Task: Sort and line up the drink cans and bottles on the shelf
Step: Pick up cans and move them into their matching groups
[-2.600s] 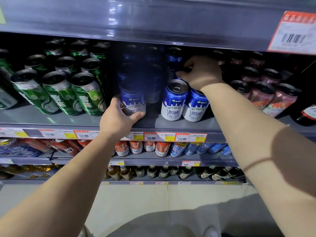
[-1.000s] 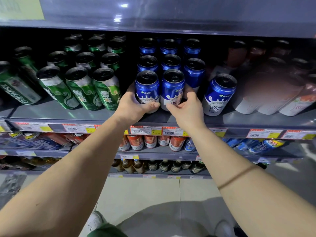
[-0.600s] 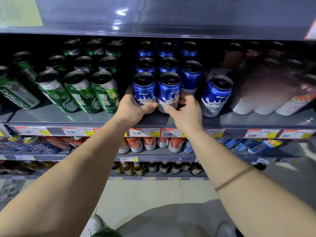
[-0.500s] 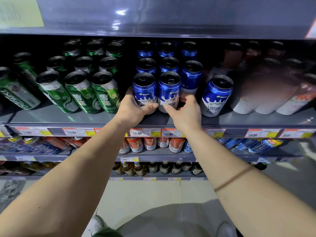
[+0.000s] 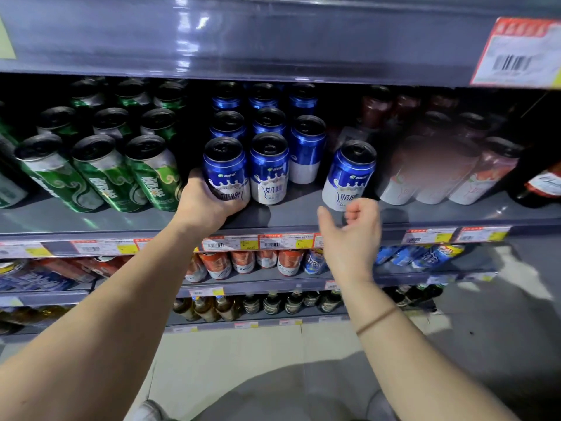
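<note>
The left hand (image 5: 209, 205) is wrapped round the base of a blue-and-white can (image 5: 226, 170), thumb curled across the white lower band, the can standing upright at the near edge of the grey metal shelf (image 5: 288, 215). Touching its right side stands a second blue can (image 5: 269, 168), glossy cylinder, dark pull-tab top. The right hand (image 5: 352, 235) hangs in the air just in front of the shelf lip, fingers loosely curled, thumb out to the left, holding nothing; a thin band circles that wrist. Just beyond its fingers a lone blue can (image 5: 350, 176) sits apart from the block, leaning a little to the right. Behind the front pair, more blue cans (image 5: 306, 147) run back in rows into the dark. To the left, tall green cans (image 5: 100, 174) with shiny patterned skins stand three across. To the right, pinkish cans (image 5: 482, 177), smooth and slim, partly blurred. Paper price tags (image 5: 230, 243) line the shelf lip, and below are lower shelves with red cans (image 5: 243, 262) and dark glass bottles (image 5: 273, 303).
</note>
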`<state>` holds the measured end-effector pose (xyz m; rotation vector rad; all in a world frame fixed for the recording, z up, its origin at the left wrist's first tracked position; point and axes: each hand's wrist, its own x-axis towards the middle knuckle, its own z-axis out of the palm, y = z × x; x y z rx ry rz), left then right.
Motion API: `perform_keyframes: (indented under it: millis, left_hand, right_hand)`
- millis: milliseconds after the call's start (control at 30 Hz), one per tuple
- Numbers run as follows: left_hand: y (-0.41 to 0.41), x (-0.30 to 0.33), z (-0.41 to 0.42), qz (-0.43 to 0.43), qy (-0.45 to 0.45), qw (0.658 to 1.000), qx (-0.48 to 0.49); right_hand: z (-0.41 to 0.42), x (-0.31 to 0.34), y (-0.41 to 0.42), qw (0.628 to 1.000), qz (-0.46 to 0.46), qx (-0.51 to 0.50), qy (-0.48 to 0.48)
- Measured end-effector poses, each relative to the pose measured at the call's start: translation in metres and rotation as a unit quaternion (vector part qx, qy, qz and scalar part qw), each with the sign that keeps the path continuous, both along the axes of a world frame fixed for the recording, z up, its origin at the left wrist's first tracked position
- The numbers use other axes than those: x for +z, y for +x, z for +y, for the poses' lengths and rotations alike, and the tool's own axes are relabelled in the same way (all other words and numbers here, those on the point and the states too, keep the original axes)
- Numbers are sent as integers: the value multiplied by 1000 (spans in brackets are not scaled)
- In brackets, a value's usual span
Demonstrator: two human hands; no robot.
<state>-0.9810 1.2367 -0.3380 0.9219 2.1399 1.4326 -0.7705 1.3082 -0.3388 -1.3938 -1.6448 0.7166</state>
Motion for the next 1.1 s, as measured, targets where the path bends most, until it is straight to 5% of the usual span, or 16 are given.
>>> perform_keyframes:
  millis: [233, 567, 900, 1100]
  left_hand:
    - [3, 5, -3, 27, -50, 998, 23]
    - [7, 12, -8, 33, -70, 997, 14]
    - [11, 16, -8, 35, -93, 995, 30]
    - [20, 19, -9, 2, -35, 999, 36]
  right_hand:
    - [51, 2, 9, 992, -80, 25, -94]
    - [49, 7, -7, 968, -215, 109, -69]
    - [49, 12, -9, 956, -189, 206, -88]
    - [57, 10, 1, 973, -121, 175, -89]
